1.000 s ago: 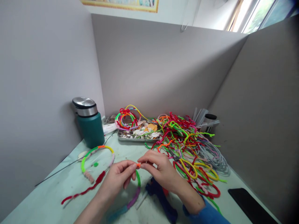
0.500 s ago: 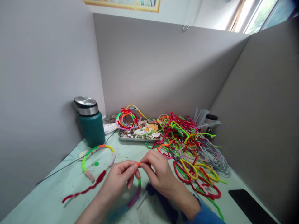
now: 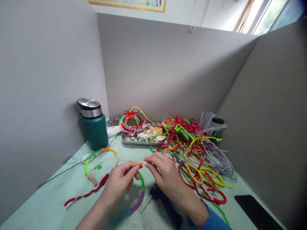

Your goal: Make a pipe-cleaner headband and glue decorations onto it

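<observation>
My left hand (image 3: 122,177) pinches an orange pipe cleaner end (image 3: 140,164) between thumb and forefinger. Below it curves a pipe-cleaner-wrapped band (image 3: 137,204) in green, purple and blue; how it joins the orange end is hidden by the fingers. My right hand (image 3: 163,174) hovers just right of the orange tip, not touching it, thumb and forefinger slightly apart with nothing visible between them. Beyond my left wrist lies a second, multicoloured wrapped ring (image 3: 86,166), with a dark red fuzzy strand (image 3: 92,192) beside it.
A green bottle (image 3: 94,132) stands at the left wall. Behind the hands is a metal tray (image 3: 139,143) of shells with coiled bands above. Tangled pipe cleaners (image 3: 182,131), yellow-and-red-handled scissors (image 3: 195,174), grey cord (image 3: 220,163) and a black phone (image 3: 260,212) fill the right side.
My right hand's fingertips have come away from the orange end, leaving a small gap. The left hand still pinches it, slightly higher and further left.
</observation>
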Demonstrator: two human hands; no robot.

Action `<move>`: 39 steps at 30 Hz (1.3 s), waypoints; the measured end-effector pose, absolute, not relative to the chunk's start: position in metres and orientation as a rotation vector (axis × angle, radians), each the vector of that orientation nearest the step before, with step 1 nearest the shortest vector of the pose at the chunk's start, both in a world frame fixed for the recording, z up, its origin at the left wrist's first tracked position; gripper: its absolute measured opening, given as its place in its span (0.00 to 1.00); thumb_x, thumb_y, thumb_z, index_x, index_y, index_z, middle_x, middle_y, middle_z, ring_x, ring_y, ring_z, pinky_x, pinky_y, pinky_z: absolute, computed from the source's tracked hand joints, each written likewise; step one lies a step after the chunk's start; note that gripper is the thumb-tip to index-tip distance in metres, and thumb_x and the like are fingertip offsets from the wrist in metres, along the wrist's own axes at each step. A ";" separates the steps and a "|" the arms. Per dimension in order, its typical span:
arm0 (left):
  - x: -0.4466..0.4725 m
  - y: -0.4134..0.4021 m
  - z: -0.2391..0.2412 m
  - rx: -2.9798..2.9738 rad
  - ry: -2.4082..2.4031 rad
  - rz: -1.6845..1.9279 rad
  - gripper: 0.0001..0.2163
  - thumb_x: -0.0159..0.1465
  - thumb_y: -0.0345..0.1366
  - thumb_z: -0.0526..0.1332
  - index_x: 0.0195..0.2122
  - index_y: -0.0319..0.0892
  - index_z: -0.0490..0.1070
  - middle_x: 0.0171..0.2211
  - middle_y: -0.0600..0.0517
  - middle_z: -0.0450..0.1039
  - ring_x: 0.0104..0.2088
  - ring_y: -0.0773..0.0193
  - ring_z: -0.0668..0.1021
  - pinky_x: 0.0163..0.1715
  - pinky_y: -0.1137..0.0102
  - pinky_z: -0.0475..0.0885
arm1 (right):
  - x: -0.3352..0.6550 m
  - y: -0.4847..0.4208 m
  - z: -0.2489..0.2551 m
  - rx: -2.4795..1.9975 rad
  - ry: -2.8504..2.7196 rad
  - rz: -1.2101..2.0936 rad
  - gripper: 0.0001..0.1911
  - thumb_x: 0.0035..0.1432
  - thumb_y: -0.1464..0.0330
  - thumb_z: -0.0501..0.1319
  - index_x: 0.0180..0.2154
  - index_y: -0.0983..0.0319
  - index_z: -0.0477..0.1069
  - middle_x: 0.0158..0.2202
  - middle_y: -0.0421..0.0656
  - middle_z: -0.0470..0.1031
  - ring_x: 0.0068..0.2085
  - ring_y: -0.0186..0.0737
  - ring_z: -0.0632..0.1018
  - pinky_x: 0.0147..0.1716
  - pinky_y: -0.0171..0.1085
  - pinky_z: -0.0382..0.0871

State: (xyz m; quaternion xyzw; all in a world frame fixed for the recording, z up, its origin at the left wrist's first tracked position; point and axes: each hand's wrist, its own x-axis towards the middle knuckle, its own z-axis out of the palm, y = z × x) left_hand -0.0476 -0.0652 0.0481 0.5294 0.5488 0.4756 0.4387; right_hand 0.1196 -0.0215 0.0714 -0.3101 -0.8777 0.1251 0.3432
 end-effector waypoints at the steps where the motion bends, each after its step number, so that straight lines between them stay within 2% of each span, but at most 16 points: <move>1: -0.048 -0.066 0.049 1.328 1.387 1.171 0.15 0.60 0.46 0.56 0.29 0.38 0.72 0.21 0.55 0.68 0.16 0.73 0.61 0.17 0.76 0.56 | 0.121 -0.021 0.073 -0.816 -2.289 0.291 0.07 0.62 0.70 0.55 0.40 0.60 0.70 0.36 0.43 0.73 0.37 0.39 0.71 0.37 0.37 0.59; 7: -0.044 -0.067 0.050 1.438 1.465 1.147 0.15 0.60 0.46 0.56 0.27 0.39 0.72 0.19 0.57 0.61 0.19 0.71 0.61 0.18 0.75 0.54 | 0.122 -0.023 0.076 -0.777 -2.411 0.077 0.07 0.62 0.70 0.55 0.35 0.61 0.71 0.32 0.43 0.72 0.34 0.38 0.69 0.34 0.38 0.55; 13: -0.043 -0.068 0.050 1.542 1.496 1.134 0.15 0.62 0.45 0.53 0.29 0.40 0.73 0.17 0.58 0.59 0.21 0.69 0.63 0.22 0.75 0.57 | 0.117 -0.024 0.072 -0.764 -2.470 -0.120 0.09 0.63 0.71 0.52 0.31 0.62 0.69 0.29 0.43 0.70 0.31 0.38 0.66 0.33 0.39 0.53; 15: -0.043 -0.069 0.050 1.546 1.509 1.119 0.16 0.63 0.45 0.52 0.28 0.40 0.72 0.17 0.57 0.61 0.20 0.69 0.64 0.22 0.75 0.58 | 0.117 -0.023 0.071 -0.771 -2.456 -0.141 0.09 0.62 0.71 0.52 0.30 0.63 0.68 0.29 0.43 0.70 0.31 0.38 0.66 0.33 0.39 0.53; 19: -0.044 -0.070 0.051 1.612 1.537 1.143 0.14 0.63 0.44 0.52 0.32 0.41 0.73 0.24 0.53 0.72 0.23 0.66 0.70 0.25 0.74 0.62 | 0.119 -0.022 0.071 -0.825 -2.393 -0.107 0.08 0.61 0.73 0.53 0.30 0.63 0.67 0.28 0.43 0.69 0.31 0.38 0.66 0.34 0.39 0.53; 21: -0.043 -0.071 0.051 1.700 1.546 1.136 0.12 0.62 0.42 0.54 0.34 0.43 0.74 0.25 0.53 0.74 0.26 0.64 0.72 0.27 0.74 0.63 | 0.119 -0.022 0.069 -0.844 -2.367 -0.076 0.07 0.60 0.73 0.53 0.30 0.63 0.67 0.29 0.43 0.69 0.32 0.39 0.66 0.34 0.39 0.53; 25: -0.037 -0.074 0.050 1.785 1.608 1.101 0.12 0.63 0.39 0.52 0.30 0.43 0.72 0.18 0.55 0.70 0.21 0.66 0.70 0.24 0.74 0.60 | 0.113 -0.024 0.058 -0.912 -2.254 -0.029 0.07 0.58 0.73 0.54 0.28 0.63 0.66 0.29 0.44 0.69 0.32 0.40 0.67 0.35 0.40 0.54; 28: -0.032 -0.075 0.047 1.735 1.574 1.108 0.12 0.63 0.40 0.51 0.30 0.43 0.71 0.18 0.55 0.69 0.21 0.66 0.70 0.24 0.74 0.60 | 0.106 -0.027 0.047 -0.958 -2.139 -0.030 0.08 0.58 0.74 0.53 0.27 0.63 0.66 0.27 0.44 0.68 0.32 0.40 0.67 0.36 0.40 0.54; 34: -0.033 -0.071 0.044 1.566 1.482 1.122 0.16 0.62 0.42 0.52 0.44 0.41 0.72 0.20 0.54 0.71 0.22 0.65 0.70 0.23 0.75 0.61 | 0.105 -0.029 0.047 -0.961 -2.145 0.022 0.08 0.59 0.74 0.54 0.28 0.63 0.68 0.28 0.43 0.70 0.32 0.40 0.69 0.36 0.41 0.55; 39: -0.040 -0.070 0.047 1.447 1.439 1.151 0.17 0.61 0.44 0.54 0.43 0.39 0.74 0.17 0.56 0.65 0.20 0.67 0.67 0.21 0.75 0.59 | 0.116 -0.024 0.065 -0.909 -2.217 0.352 0.05 0.59 0.72 0.58 0.31 0.61 0.72 0.30 0.41 0.73 0.33 0.37 0.71 0.34 0.36 0.59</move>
